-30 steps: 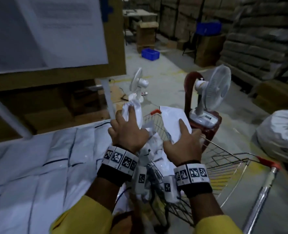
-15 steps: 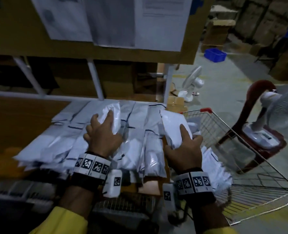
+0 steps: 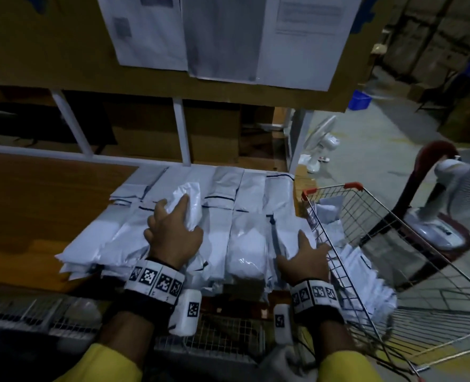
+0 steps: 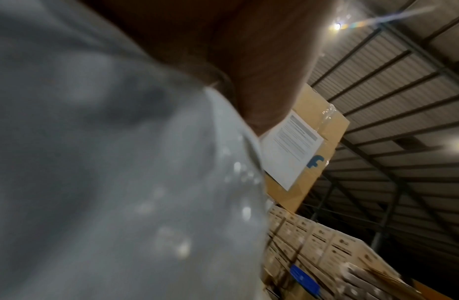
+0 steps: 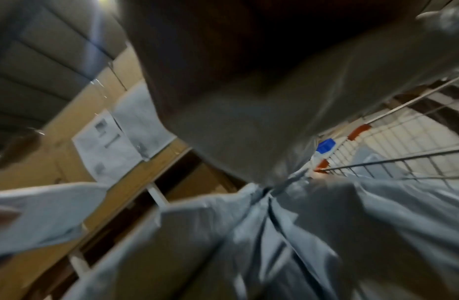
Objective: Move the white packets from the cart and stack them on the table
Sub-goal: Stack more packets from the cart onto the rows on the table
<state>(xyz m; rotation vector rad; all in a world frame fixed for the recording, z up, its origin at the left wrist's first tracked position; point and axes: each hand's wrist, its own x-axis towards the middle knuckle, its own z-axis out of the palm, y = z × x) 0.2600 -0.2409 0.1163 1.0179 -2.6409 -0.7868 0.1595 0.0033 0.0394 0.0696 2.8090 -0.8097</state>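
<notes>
White packets (image 3: 242,230) lie in rows, stacked on the brown table (image 3: 49,202). My left hand (image 3: 173,232) grips a crumpled white packet (image 3: 191,198) and holds it down on the middle of the stack; the left wrist view shows this packet (image 4: 94,162) under my palm. At the stack's right end, beside the cart rim, my right hand (image 3: 302,257) holds another white packet (image 3: 286,230), thumb on top and fingers hidden past its edge. The wire cart (image 3: 333,188) stands right of the table with more white packets (image 3: 360,260) inside.
A board with paper sheets (image 3: 228,37) hangs low over the table's back. Right of the cart a fan (image 3: 448,188) sits on a red chair. A smaller fan (image 3: 322,142) and a blue bin (image 3: 359,99) are on the floor behind. Wire mesh (image 3: 228,334) runs below the table's front.
Both hands carried a packet each from above the cart leftward over the table and lowered them onto the stack. The view swung left with them.
</notes>
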